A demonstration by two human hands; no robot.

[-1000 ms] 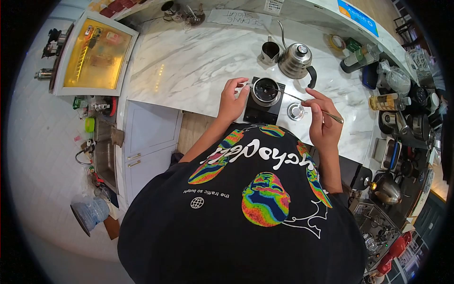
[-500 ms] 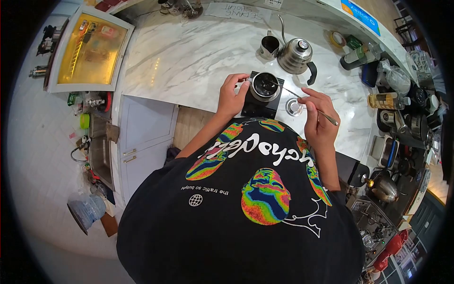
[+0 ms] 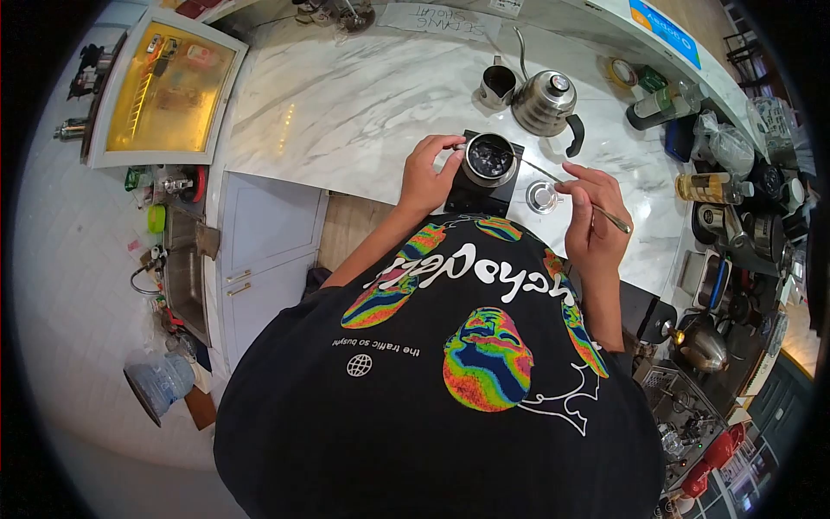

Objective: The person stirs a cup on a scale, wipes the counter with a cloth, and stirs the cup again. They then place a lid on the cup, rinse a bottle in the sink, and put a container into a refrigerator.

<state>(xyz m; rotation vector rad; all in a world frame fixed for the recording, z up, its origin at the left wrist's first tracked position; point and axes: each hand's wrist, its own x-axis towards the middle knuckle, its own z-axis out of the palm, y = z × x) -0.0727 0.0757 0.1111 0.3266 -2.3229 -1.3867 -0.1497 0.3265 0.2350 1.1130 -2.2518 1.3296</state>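
A round metal cup [image 3: 491, 179] with dark liquid inside stands on a black flat device [image 3: 481, 201] at the counter's near edge. My left hand [image 3: 428, 176] pinches the cup's handle on its left side. Between the fingertips of my right hand [image 3: 593, 212] is a long thin metal spoon [image 3: 612, 220], its far end reaching into the cup. A round metal lid-like piece [image 3: 542, 196] lies right of the device, close to my right fingers. Behind the cup are a small metal pitcher [image 3: 496, 84] and a gooseneck kettle [image 3: 545, 102] with a black handle.
Bottles, a plastic bag [image 3: 723, 143] and dark containers line the right side of the marble counter [image 3: 363, 104]. A paper sign [image 3: 437, 21] lies at the back. To the left are a lit display case [image 3: 164, 91] and a sink [image 3: 186, 268].
My right hand has shifted slightly right with the spoon. The view has moved a little. My left hand stays at the cup's handle.
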